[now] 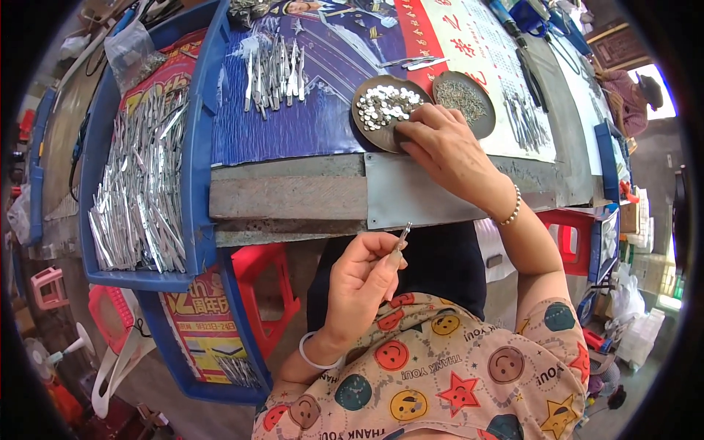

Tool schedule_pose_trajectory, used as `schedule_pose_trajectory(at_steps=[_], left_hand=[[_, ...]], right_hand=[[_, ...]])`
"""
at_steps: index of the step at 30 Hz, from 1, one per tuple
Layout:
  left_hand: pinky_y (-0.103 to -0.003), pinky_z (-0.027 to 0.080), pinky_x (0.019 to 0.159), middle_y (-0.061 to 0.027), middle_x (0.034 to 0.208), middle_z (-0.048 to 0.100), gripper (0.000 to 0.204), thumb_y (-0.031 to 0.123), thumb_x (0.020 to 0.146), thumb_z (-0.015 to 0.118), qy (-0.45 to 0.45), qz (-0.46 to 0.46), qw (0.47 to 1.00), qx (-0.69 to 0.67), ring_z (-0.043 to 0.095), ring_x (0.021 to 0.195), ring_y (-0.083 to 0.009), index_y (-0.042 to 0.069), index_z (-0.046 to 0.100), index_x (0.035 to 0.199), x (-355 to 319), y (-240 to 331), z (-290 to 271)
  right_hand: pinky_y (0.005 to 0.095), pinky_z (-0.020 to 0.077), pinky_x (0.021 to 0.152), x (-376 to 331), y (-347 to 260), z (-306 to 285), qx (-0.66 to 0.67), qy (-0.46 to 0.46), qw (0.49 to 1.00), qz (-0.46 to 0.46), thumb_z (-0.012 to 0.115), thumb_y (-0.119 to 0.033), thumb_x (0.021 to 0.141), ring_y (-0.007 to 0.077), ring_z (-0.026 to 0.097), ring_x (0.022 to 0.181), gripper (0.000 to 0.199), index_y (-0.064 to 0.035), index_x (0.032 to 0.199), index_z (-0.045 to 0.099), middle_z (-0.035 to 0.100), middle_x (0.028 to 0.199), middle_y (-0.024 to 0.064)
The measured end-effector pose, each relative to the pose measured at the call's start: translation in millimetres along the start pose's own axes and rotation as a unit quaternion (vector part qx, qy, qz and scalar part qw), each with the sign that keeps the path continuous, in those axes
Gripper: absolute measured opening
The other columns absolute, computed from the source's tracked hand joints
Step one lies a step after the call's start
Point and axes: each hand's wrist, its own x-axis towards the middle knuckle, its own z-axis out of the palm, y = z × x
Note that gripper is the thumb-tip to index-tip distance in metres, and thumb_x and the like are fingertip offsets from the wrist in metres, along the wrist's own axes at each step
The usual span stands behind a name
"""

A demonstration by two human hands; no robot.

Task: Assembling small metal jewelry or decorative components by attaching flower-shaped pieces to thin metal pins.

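My left hand (367,282) is closed in front of the bench edge, with thumb and fingers pinching a slim shiny metal piece (405,233) whose tip points up. At the round dish (369,135) of small silvery discs (383,105), my right hand (449,143) reaches down with bent fingers. Its fingertips are drawn together at the dish's near right side, and what they pinch, if anything, is hidden. Partly behind that hand stands a second dish (485,126), holding many tiny metal pins (460,97).
Slender metal pieces (139,183) fill a blue tray (199,183) at the left. More pieces (275,73) lie on the poster-covered bench, with another group (526,123) at the right. A wooden strip (286,198) edges the bench. Red stools (268,290) stand below; another person (627,99) sits far right.
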Motion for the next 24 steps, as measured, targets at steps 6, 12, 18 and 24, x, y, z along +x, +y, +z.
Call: schedule_pose_trajectory(at_steps=[6,12,18,24], left_hand=[[-0.015,0.034,0.05,-0.0031,0.087,0.058,0.013,0.004,0.094,0.05,-0.002,0.007,1.0,-0.008,0.043,0.056,-0.002,-0.001,0.052,0.106,5,-2,1],[-0.016,0.035,0.05,-0.0045,0.088,0.059,0.013,0.005,0.094,0.053,0.021,0.037,0.999,-0.004,0.046,0.058,-0.0032,-0.001,0.052,0.106,10,-11,6],[-0.016,0.037,0.052,-0.0017,0.086,0.057,0.018,0.004,0.094,0.053,0.036,0.06,0.998,0.012,0.047,0.061,-0.0035,0.0,0.053,0.111,18,-23,15],[-0.018,0.035,0.052,-0.0034,0.093,0.058,0.021,0.002,0.092,0.054,0.028,0.049,0.998,0.038,0.046,0.061,-0.0053,0.0,0.054,0.113,17,-32,27]], right_hand=[[0.0369,0.0375,0.085,-12,5,-4,0.067,-0.011,0.998,-0.013,0.063,-0.005,0.079,0.0271,0.053,0.091,0.015,-0.0041,0.093,0.058,0.054,0.093,0.0092],[0.0358,0.0435,0.069,-33,-15,-24,0.199,0.041,0.979,0.008,0.062,-0.001,0.077,0.0287,0.057,0.078,0.012,-0.0038,0.085,0.055,0.057,0.08,0.0088],[0.0309,0.0464,0.062,-79,-46,-17,0.429,0.055,0.9,0.058,0.066,0.004,0.073,0.0243,0.059,0.07,0.015,-0.0013,0.084,0.058,0.059,0.077,0.0085],[0.0306,0.0468,0.061,-97,-49,0,0.437,0.109,0.89,0.067,0.066,0.005,0.073,0.0236,0.059,0.069,0.015,-0.0014,0.084,0.057,0.059,0.078,0.0084]])
